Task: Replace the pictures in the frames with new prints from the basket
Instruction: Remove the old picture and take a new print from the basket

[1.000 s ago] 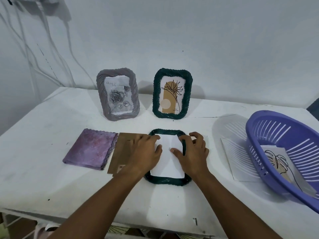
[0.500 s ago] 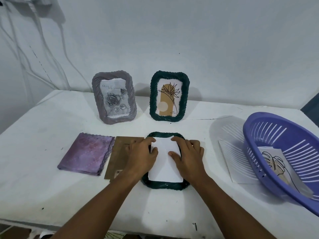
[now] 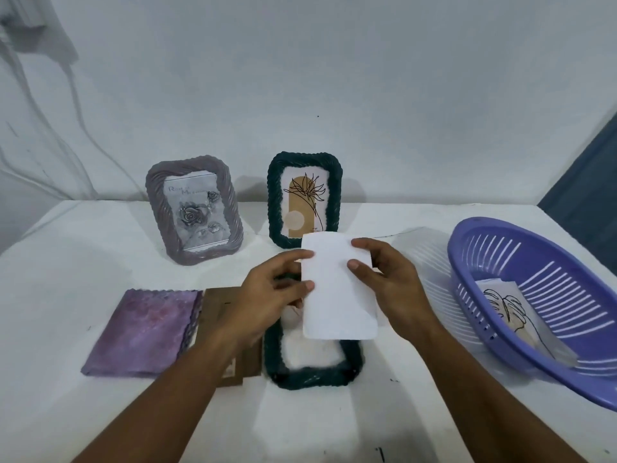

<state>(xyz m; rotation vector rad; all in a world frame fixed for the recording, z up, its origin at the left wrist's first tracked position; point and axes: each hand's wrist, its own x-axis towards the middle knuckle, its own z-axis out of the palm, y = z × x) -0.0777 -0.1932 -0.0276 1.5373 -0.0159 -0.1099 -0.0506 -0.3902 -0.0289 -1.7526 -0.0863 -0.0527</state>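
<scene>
Hands, left (image 3: 267,305) and right (image 3: 387,289), each pinching an edge, now lift the white print (image 3: 337,289) clear of the face-down green frame (image 3: 314,372) on the counter (image 3: 66,412), apparently emptying it for a basket (image 3: 534,322) print.

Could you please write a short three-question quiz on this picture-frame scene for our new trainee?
1. True or false: both hands hold the white sheet above the dark green frame lying flat on the table.
2. Multiple choice: where does the leaf-drawing print lie? A) in the purple basket; B) on the purple cloth; C) inside the grey frame.
3. How many frames stand upright at the back of the table?

Key:
1. True: the left hand and the right hand each pinch a side edge of the sheet.
2. A.
3. Two: the grey one and the dark green standing frame.
</scene>
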